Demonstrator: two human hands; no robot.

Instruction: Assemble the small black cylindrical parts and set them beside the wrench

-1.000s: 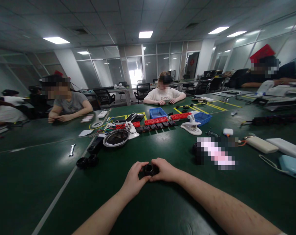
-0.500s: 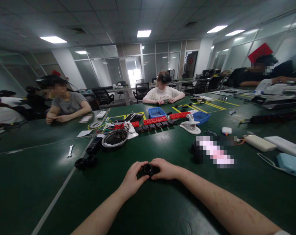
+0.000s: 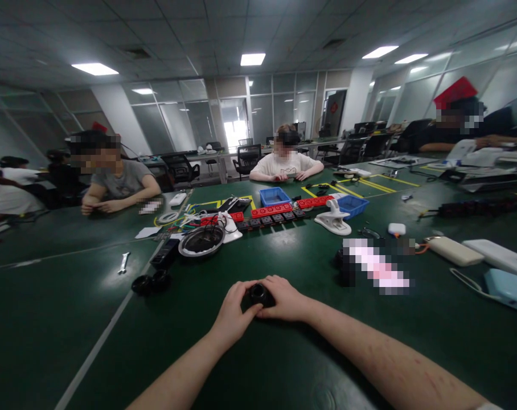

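Note:
A small black round part (image 3: 258,292) with a hole in its top is held between both hands, low over the green table (image 3: 258,364) near the front. My left hand (image 3: 236,310) grips it from the left, thumb in front and fingers behind. From the right, my right hand (image 3: 284,299) closes round it, with its fingertips at the back and the thumb at the front. The two hands meet around the part, which hides some of its sides. Further left, a pair of black round parts (image 3: 151,282) lies on the table.
A wrench (image 3: 124,262) lies at left. Ahead are a metal bowl (image 3: 201,241), red sockets (image 3: 271,210), a blue tray (image 3: 352,206) and a white clamp (image 3: 333,219). Power banks (image 3: 455,250) sit at right. People sit across the table, left and right.
My right hand has shifted slightly left and closer round the black part, its thumb now nearer the left thumb. The part stays in nearly the same place.

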